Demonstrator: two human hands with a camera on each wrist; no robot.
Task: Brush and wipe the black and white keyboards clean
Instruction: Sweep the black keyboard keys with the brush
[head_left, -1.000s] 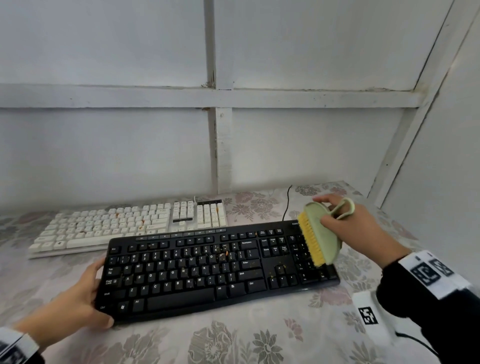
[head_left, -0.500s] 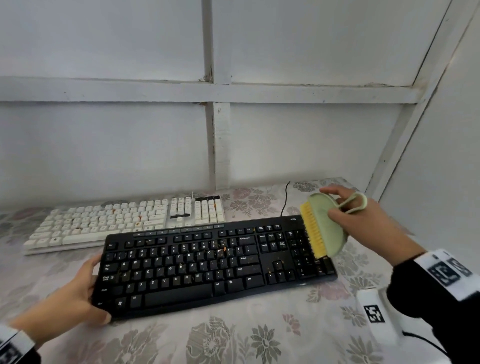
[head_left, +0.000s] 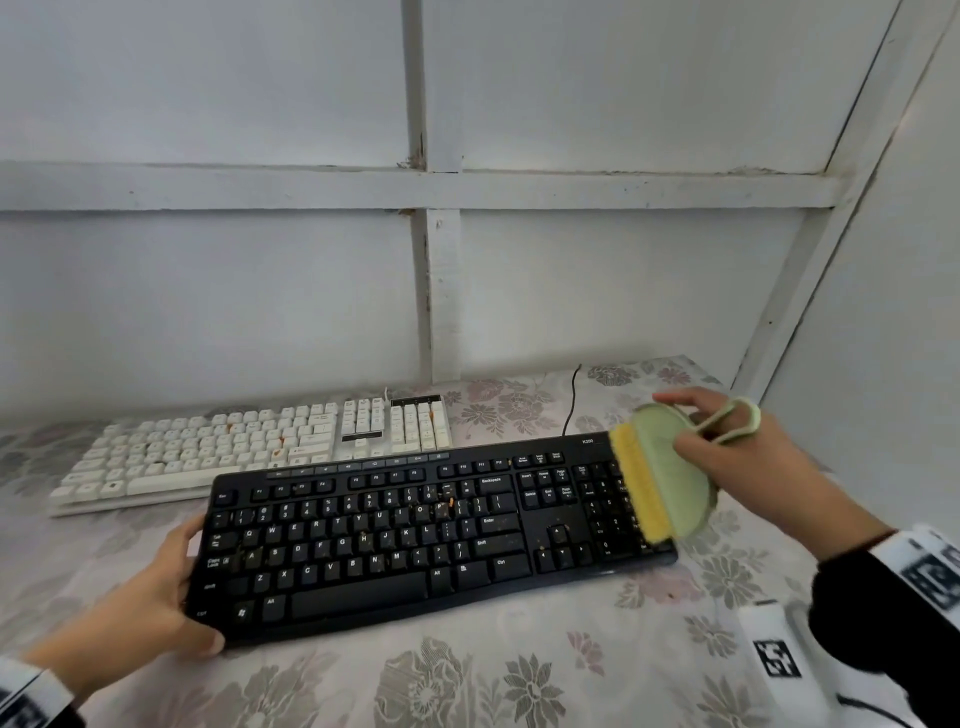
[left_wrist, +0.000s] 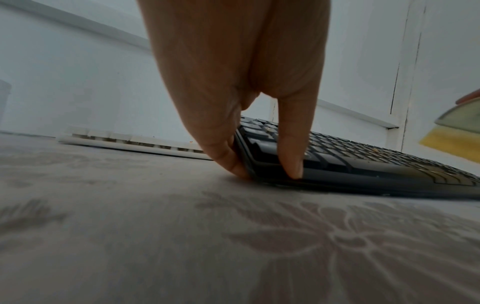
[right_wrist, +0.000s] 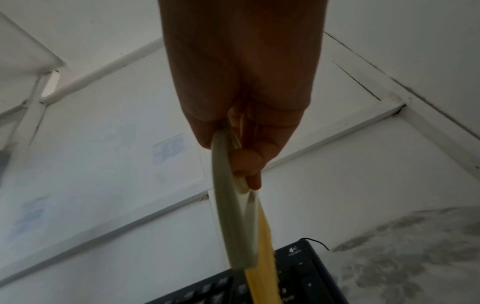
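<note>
Your left hand (head_left: 140, 597) pinches the stiff, light black keyboard (head_left: 415, 530) at lower left; your right hand (head_left: 748, 467) fingers clasp the brush (head_left: 660, 483); its soft bristles will bend.

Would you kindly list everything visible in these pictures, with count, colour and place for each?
black keyboard: one, black, nearest on the table, crumbs on its keys.
white keyboard: one, white with orange specks, behind the black one, to the left.
brush: one, pale green body with yellow bristles, over the black keyboard's right end.
cable: one, black, running back from the black keyboard.
tablecloth: one, pale with a floral print, covering the table.
wall: white panels with battens, behind and to the right.
left hand: one, gripping the black keyboard's left end.
right hand: one, holding the brush, a finger through its loop.
</note>
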